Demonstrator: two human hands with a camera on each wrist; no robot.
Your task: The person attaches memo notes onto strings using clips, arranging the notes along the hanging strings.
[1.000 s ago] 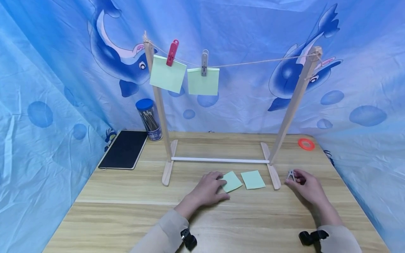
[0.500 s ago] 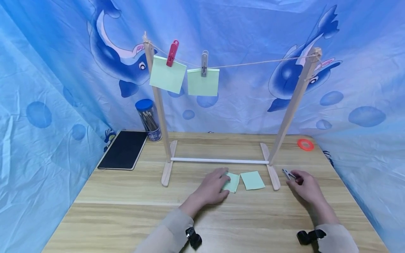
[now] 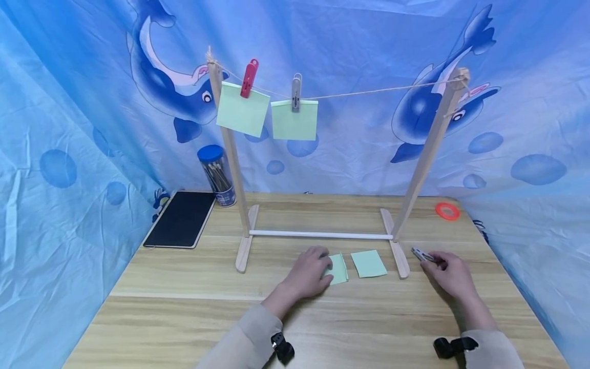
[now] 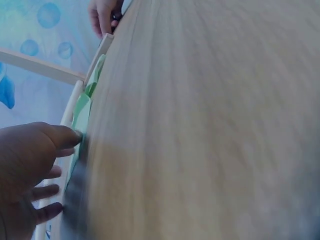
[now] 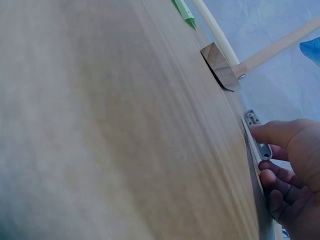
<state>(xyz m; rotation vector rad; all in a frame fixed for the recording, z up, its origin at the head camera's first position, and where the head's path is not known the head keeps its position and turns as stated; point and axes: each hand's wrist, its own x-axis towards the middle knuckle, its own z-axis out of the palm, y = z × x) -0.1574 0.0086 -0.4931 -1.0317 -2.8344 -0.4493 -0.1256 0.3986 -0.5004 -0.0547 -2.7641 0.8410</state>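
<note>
Since the earlier frame, the grey clothespin (image 3: 421,253) has swung to point leftward, and the first green note (image 3: 338,269) has rotated at my left hand (image 3: 307,274). With my right hand (image 3: 449,275) I pinch the clothespin between thumb and fingers, just beside the rack's right foot (image 3: 399,259). My left hand is spread, thumb and fingers apart, touching the left edge of the first green note on the table (image 3: 350,328); I cannot tell whether any fingertip is under the paper. The second green note (image 3: 369,263) lies flat between that note and the right foot. Beyond both runs the white crossbar (image 3: 318,234). Above it, the string (image 3: 369,93) carries two hung notes (image 3: 295,123), one under a red clip (image 3: 249,79), one under a grey clip (image 3: 296,95).
</note>
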